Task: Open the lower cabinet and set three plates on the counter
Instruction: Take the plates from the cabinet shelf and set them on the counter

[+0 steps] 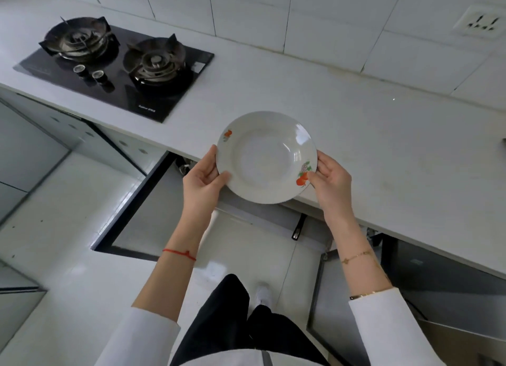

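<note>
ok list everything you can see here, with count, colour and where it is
plate: one, white with orange fruit prints, held over the counter's front edge
counter: one, white, across the middle
gas hob: one, black, two burners, on the counter at left
wall socket: one, white, tiled wall top right
cabinet doors: two, dark-framed, open below the counter
left hand: grips the plate's left rim
right hand: grips the plate's right rim

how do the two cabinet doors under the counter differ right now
The left cabinet door swings out left of the person, its pale inner face showing inside a dark frame. The right cabinet door is largely hidden behind the right forearm, only a grey strip showing. The left one sits nearer the stove. Both are open.
</note>
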Action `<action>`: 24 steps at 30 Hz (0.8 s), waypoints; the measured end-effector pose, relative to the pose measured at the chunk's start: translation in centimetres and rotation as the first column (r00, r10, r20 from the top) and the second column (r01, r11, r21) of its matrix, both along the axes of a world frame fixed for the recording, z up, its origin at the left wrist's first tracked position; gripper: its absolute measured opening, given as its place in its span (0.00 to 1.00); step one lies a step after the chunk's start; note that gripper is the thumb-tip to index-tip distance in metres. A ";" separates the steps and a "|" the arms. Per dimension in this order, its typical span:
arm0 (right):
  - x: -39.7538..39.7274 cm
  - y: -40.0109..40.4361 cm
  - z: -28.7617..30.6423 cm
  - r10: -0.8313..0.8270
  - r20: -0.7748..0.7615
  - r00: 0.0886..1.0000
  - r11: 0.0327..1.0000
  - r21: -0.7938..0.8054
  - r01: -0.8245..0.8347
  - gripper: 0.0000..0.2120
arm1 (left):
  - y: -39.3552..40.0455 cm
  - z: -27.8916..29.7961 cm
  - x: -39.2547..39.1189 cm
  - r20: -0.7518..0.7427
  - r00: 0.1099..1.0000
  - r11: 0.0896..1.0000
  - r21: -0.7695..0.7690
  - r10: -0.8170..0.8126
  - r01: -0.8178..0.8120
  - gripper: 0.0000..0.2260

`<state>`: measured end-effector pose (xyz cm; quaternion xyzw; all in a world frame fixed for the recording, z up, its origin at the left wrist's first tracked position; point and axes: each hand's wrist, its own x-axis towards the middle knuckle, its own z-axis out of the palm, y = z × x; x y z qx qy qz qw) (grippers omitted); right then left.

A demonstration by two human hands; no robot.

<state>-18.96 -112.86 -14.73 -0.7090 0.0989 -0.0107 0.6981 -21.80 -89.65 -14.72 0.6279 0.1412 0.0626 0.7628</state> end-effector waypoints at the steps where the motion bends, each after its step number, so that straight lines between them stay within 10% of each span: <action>1: 1.1 0.0 0.0 -0.002 -0.002 1.000 1.000 -0.004 0.002 0.25 | 0.0 0.0 1.1 -0.001 1.000 1.000 0.006 -0.001 0.001 0.28; 24: 29.7 13.7 -1.9 -0.211 -0.042 0.976 0.977 0.012 0.212 0.24 | 13.1 -1.2 33.7 -0.045 0.981 0.981 0.043 -0.187 0.189 0.29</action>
